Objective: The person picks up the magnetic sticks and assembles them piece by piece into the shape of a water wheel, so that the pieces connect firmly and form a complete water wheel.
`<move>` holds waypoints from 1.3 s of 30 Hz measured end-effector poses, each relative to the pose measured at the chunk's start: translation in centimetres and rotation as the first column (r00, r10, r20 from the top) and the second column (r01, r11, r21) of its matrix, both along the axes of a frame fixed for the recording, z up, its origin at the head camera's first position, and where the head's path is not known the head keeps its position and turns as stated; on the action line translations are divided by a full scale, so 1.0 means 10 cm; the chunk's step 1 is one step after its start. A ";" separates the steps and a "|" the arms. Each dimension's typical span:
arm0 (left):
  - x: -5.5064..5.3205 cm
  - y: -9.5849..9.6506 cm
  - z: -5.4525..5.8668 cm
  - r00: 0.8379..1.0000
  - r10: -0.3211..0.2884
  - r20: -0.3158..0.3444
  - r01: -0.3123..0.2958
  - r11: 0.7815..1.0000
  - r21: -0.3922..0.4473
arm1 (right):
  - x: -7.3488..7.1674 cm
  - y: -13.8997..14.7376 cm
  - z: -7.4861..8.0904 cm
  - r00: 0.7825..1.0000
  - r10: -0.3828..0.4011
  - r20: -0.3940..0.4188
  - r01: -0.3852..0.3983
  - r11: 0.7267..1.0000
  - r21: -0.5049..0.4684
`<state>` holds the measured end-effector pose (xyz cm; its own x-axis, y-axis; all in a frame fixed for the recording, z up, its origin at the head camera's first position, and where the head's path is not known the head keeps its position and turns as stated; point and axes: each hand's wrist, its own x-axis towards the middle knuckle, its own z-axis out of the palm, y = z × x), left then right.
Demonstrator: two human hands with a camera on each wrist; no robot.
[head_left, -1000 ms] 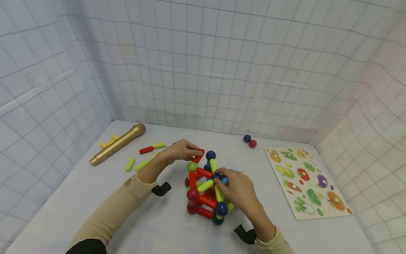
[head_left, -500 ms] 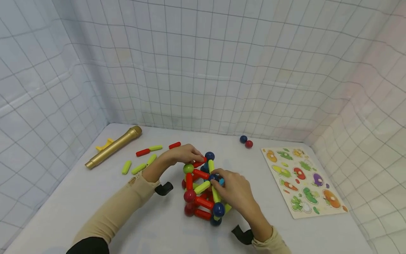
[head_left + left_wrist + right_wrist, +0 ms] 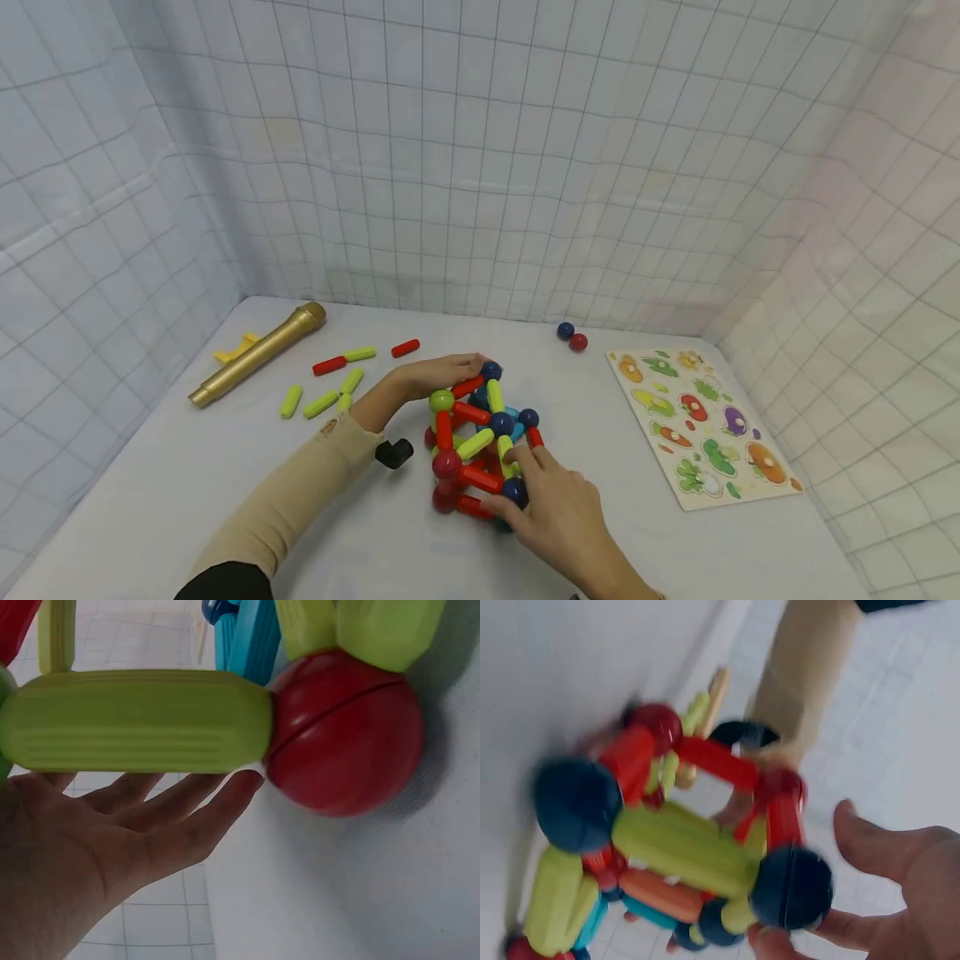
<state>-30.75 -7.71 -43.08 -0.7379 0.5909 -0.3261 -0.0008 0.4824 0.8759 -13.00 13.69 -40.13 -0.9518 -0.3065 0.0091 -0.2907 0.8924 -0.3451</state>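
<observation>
A framework of magnetic sticks and balls (image 3: 474, 444) stands on the table, in red, yellow-green and blue. My left hand (image 3: 438, 375) lies along its far left side, fingers stretched out past a red stick (image 3: 467, 387) toward the far blue ball (image 3: 491, 371). In the left wrist view, straight fingers lie beside a yellow-green stick (image 3: 142, 720) that meets a red ball (image 3: 345, 731). My right hand (image 3: 562, 512) is at the near right corner, around a dark blue ball (image 3: 791, 889). Its thumb stands apart from that ball, while fingertips are close beneath it; contact is unclear.
Loose yellow-green sticks (image 3: 321, 405) and red sticks (image 3: 406, 348) lie to the left. A gold microphone (image 3: 258, 354) rests beside a yellow piece (image 3: 238, 348). Farther back are a loose blue ball (image 3: 566, 331) and red ball (image 3: 578, 342). A vegetable puzzle board (image 3: 693, 425) lies at right.
The red stick from my left hand now sits between the green ball and the far blue ball, and those fingers have straightened. My right hand moved from the upper blue ball to the near corner.
</observation>
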 end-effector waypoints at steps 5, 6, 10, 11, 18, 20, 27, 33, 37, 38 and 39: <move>-0.01 -0.04 -0.10 0.998 0.062 0.026 -0.063 0.998 0.024 | 0.09 -0.02 -0.07 0.998 0.061 -0.022 -0.061 0.998 0.009; -0.01 -0.06 -0.10 0.997 0.076 0.032 -0.077 0.997 0.025 | 0.07 -0.01 -0.08 0.998 0.056 -0.031 -0.056 0.998 0.000; 0.03 -0.20 -0.10 0.975 0.199 0.096 -0.203 0.978 0.039 | -0.09 0.09 -0.10 0.997 -0.004 -0.074 -0.001 0.998 -0.066; 0.06 -0.25 -0.09 0.966 0.231 0.115 -0.237 0.970 0.047 | -0.15 0.13 -0.11 0.996 -0.028 -0.087 0.020 0.996 -0.089; 0.41 -0.49 -0.08 0.914 0.369 0.172 -0.391 0.912 0.121 | -0.65 0.46 -0.15 0.991 -0.126 -0.043 0.112 0.964 -0.242; 0.52 -0.49 -0.08 0.912 0.376 0.167 -0.396 0.911 0.112 | -0.76 0.54 -0.18 0.994 -0.111 -0.010 0.104 0.954 -0.282; 0.64 -0.45 -0.11 0.931 0.363 0.036 -0.365 0.927 0.087 | -0.85 0.65 -0.27 0.985 -0.059 0.160 0.122 0.898 -0.422; 0.63 -0.48 -0.12 0.938 0.346 -0.034 -0.345 0.938 0.038 | -0.84 0.61 -0.30 0.971 -0.020 0.239 0.136 0.867 -0.480; 0.62 -0.47 -0.12 0.941 0.337 -0.032 -0.337 0.941 0.020 | -0.85 0.62 -0.30 0.968 -0.018 0.251 0.140 0.868 -0.476; 0.61 -0.47 -0.11 0.941 0.336 -0.026 -0.336 0.942 0.014 | -0.85 0.63 -0.30 0.967 -0.018 0.254 0.140 0.870 -0.472; 0.61 -0.46 -0.11 0.941 0.337 -0.022 -0.337 0.942 0.010 | -0.85 0.63 -0.30 0.966 -0.016 0.259 0.141 0.871 -0.471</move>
